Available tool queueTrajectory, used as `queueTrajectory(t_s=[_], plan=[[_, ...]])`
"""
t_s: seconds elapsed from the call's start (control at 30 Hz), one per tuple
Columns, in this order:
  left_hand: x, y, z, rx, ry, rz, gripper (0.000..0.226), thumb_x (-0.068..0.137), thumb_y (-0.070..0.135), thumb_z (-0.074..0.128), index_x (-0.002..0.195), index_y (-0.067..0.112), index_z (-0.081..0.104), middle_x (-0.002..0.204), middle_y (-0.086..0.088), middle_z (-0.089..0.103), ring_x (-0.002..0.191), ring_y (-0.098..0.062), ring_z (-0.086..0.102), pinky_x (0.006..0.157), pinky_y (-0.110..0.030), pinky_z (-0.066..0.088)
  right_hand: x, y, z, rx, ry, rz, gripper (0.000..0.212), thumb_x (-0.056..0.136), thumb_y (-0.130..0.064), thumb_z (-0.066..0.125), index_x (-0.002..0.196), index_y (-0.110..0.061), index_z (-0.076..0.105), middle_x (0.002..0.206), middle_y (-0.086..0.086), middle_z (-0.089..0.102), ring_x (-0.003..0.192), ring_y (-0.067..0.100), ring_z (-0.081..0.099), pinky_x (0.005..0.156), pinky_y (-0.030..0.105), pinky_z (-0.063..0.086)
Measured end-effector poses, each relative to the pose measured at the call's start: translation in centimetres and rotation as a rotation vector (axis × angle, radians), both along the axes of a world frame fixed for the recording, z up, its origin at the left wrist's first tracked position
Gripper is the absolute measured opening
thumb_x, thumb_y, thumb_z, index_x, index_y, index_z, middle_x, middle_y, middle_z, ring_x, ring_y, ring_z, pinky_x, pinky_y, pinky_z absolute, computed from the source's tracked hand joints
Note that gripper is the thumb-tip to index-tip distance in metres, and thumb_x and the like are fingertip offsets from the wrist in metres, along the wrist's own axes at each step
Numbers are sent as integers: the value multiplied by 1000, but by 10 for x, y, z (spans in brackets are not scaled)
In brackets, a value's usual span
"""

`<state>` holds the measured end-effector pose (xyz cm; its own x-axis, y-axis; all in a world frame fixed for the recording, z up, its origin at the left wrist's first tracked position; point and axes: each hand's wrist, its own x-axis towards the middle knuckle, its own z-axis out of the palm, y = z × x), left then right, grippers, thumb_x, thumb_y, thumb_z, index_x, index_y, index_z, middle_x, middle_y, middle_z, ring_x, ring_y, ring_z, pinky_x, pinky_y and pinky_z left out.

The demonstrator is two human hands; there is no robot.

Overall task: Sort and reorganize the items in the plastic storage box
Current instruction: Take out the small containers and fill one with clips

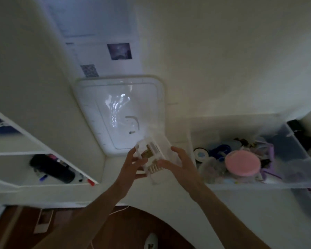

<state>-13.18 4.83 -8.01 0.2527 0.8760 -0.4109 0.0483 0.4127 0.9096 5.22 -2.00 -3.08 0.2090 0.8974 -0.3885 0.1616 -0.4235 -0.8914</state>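
Observation:
A clear plastic storage box stands at the right on a white surface, full of small items, among them a pink-lidded jar and a round tin. Its clear lid lies flat at the centre, leaning toward the wall. In front of the lid I hold a small clear case with gold and white contents. My left hand grips its left side from below. My right hand touches its right end with spread, slightly curved fingers. The picture is dim and blurred.
A white shelf unit at the left holds a black pouch and several pens. Papers with small pictures hang on the wall above the lid. Brown floor, a white cable and a shoe tip show below the white surface's edge.

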Motion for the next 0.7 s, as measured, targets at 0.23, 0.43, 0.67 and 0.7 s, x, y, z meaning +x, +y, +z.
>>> queueTrajectory(t_s=[0.23, 0.43, 0.67, 0.7], plan=[[-16, 8, -104, -322, 96, -14, 53, 87, 10, 73, 126, 15, 37, 116, -20, 60, 78, -26, 63, 67, -37, 59, -21, 5, -93, -255, 40, -125, 76, 64, -70, 56, 131, -36, 49, 127, -3, 59, 111, 19, 59, 101, 47, 47], [1, 25, -143, -190, 224, -63, 51, 91, 20, 69, 135, 17, 43, 132, -14, 51, 113, -31, 60, 84, -40, 57, -36, 5, -115, -224, -119, -132, 51, 96, -47, 53, 141, -26, 40, 135, -8, 50, 120, 15, 51, 102, 31, 41], [7, 48, -136, -101, 533, -217, 55, 88, 34, 63, 138, 12, 51, 135, -14, 59, 120, -35, 58, 106, -45, 46, -34, 1, -99, -219, -304, 12, 66, 88, -42, 67, 144, -23, 39, 139, -6, 50, 126, 15, 50, 104, 28, 41], [9, 49, -124, -23, 648, -214, 47, 93, 24, 59, 137, 7, 52, 136, -13, 58, 123, -34, 56, 107, -38, 43, -28, -4, -92, -215, -344, 4, 62, 89, -39, 67, 143, -23, 41, 139, -7, 50, 126, 13, 51, 105, 28, 42]])
